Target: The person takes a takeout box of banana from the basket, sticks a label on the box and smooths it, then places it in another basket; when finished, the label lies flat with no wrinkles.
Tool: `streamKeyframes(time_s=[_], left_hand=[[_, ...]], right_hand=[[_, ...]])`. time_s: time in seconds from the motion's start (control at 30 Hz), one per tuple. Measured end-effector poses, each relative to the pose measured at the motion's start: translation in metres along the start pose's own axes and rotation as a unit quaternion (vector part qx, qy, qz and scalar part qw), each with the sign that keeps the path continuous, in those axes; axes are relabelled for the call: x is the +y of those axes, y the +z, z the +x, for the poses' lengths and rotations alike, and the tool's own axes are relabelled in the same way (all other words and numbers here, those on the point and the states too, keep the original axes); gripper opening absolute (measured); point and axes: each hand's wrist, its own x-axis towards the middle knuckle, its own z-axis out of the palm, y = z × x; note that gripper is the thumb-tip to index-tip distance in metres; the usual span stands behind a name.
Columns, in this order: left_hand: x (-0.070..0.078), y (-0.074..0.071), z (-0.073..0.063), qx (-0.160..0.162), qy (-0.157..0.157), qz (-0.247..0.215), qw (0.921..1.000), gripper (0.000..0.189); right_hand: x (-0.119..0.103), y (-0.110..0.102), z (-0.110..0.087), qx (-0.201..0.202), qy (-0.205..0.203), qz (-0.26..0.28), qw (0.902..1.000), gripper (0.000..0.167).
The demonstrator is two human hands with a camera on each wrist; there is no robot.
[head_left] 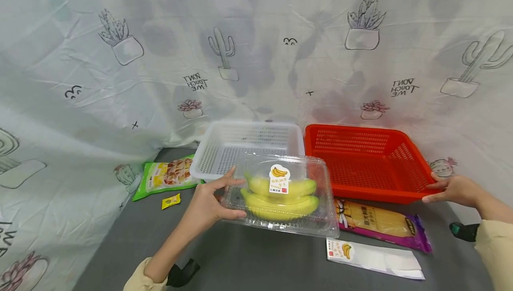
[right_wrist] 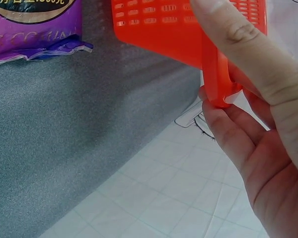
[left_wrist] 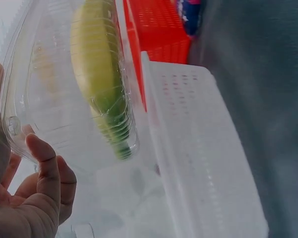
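Note:
My left hand [head_left: 208, 202] grips the left end of a clear plastic box of bananas [head_left: 280, 193], thumb near its lower edge and fingers toward the top. The box is raised and tilted, overlapping the front of the white basket [head_left: 202, 159] in the head view. Through its lid show yellow bananas [left_wrist: 97, 54] with green tips. At the other side, my right hand [head_left: 461, 190] pinches the front right rim of a red basket [head_left: 360, 190]. In the right wrist view the thumb lies over the red rim [right_wrist: 216, 82], with fingers beneath it.
A green snack bag [head_left: 168, 176] and a small yellow packet [head_left: 171, 201] lie at left. In front of the red basket are a purple pasta pack [head_left: 376, 222] and white paper strips [head_left: 374, 259] with a banana label. A printed curtain [head_left: 264, 59] hangs behind the grey table [head_left: 248, 264].

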Motion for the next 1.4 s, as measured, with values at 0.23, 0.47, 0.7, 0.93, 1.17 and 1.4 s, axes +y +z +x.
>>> streamKeyframes(time_s=[0.23,0.47,0.7,0.93,1.17,1.4], left_hand=[[0.006,0.013,0.031,-0.009,-0.005,-0.032,0.9994,0.060],[0.013,0.031,0.059,-0.001,0.012,-0.021,0.9997,0.059],[0.023,0.053,0.090,0.012,0.055,0.039,0.9976,0.057],[0.032,0.081,0.119,0.005,0.068,0.042,0.9968,0.056],[0.039,0.109,0.142,0.000,0.074,0.032,0.9967,0.055],[0.041,0.143,0.162,0.013,0.074,0.008,0.9971,0.056]], right_hand=[[-0.006,0.001,0.005,-0.011,0.003,0.023,0.9997,0.081],[-0.007,0.002,0.005,-0.011,0.003,0.041,0.9991,0.081],[-0.004,0.002,-0.002,-0.017,0.026,0.058,0.9978,0.089],[-0.004,0.000,-0.005,-0.021,0.043,0.064,0.9968,0.094],[-0.005,-0.004,-0.004,-0.030,0.054,0.078,0.9950,0.098],[-0.005,-0.003,-0.011,-0.024,0.060,0.088,0.9941,0.096]])
